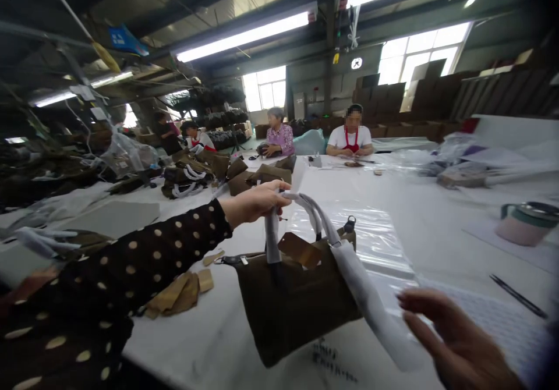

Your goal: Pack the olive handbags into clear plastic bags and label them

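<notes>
A dark olive handbag [301, 308] is tilted over the white table in front of me. My left hand [257, 201] pinches the top of its handles [321, 218], which are wrapped in pale padding. A brown tag [300, 250] lies against the bag's top opening. From the bag's right side hangs a thick, pale wrapped strap [371, 300]. My right hand [454, 337] is just right of this strap, slightly blurred, with thumb and fingers apart and nothing between them. Clear plastic bags [379, 238] lie flat behind the handbag.
Brown paper scraps [183, 294] lie under my left forearm. More olive bags [187, 174] are heaped at the far left. A pink cup [526, 224] and black tweezers [517, 295] rest at the right. Co-workers sit at the table's far end [351, 137].
</notes>
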### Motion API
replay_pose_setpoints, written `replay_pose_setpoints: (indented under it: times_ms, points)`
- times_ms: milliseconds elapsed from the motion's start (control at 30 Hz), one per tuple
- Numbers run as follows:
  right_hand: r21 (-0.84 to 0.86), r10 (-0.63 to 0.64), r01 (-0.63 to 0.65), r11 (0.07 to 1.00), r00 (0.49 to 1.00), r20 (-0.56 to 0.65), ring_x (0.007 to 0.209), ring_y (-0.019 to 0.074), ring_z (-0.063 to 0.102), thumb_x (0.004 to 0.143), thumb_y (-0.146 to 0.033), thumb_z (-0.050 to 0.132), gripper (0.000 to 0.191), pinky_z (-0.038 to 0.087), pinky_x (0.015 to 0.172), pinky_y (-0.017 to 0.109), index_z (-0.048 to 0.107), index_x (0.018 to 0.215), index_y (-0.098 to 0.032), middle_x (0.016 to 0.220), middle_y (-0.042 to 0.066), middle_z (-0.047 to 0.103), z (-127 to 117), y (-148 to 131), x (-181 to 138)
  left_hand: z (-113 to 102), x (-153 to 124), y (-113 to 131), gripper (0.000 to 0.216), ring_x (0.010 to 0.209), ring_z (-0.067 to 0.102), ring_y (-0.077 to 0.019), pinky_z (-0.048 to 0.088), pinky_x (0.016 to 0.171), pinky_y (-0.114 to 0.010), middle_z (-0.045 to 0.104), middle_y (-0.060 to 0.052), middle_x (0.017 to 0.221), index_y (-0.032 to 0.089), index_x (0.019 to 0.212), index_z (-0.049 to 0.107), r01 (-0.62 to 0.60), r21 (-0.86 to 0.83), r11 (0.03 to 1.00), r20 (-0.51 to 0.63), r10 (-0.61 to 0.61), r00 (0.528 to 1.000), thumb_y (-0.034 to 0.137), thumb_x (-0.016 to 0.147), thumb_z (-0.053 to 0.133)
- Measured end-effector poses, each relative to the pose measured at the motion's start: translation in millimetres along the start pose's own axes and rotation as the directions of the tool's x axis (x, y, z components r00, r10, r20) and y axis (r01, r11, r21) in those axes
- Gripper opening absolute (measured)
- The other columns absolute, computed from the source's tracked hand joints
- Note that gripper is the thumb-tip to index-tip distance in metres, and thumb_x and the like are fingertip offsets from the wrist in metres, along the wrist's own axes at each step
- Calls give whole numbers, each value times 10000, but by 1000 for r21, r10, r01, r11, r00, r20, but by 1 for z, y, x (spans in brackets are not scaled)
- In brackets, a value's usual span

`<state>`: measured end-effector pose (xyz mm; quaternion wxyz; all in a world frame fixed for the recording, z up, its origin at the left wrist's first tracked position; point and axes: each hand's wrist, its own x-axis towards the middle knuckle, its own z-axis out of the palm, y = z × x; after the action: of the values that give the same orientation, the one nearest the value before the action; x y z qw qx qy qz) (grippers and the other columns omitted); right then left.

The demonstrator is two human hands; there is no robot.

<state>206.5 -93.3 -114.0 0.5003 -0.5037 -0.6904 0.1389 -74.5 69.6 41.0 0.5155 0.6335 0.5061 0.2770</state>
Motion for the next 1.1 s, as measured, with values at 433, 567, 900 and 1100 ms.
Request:
replay_pose_setpoints:
  times_ms: [433,567,900,1100]
  points:
    - [421,290,-460,782,866,407,465,143,512,658,-412,618,486,406,466,279,414,1065,-240,528,-54,522,62,-22,4,76,-62,13,494,543,541,-110,442,535,-236,538,8,631,168,1118,496,-22,-222,975,-94,1,996,35,656,607]
    - [523,348,-675,520,727,593,389,108,430,580,-526,648,527,322,411,241,363,923,-245,479,-96,433,80,5,-15,90,-70,13,482,563,544,-109,440,532,-228,545,3,661,182,1134,495,-23,-293,956,1,24,1000,98,681,639]
    - [399,155,-408,821,833,531,560,142,557,719,-432,535,314,426,509,269,600,917,-197,642,-1,610,16,7,10,119,-83,-7,370,600,546,-116,478,559,-252,518,-3,688,144,1052,532,-31,-516,856,-116,-34,993,32,699,538]
    - [-72,38,4,997,824,565,558,143,571,631,-178,602,218,426,559,270,701,810,-255,611,-22,647,-18,39,8,134,-111,-19,356,732,604,-164,519,674,-310,595,-62,795,128,1029,556,39,-624,781,-57,-96,994,38,685,540]
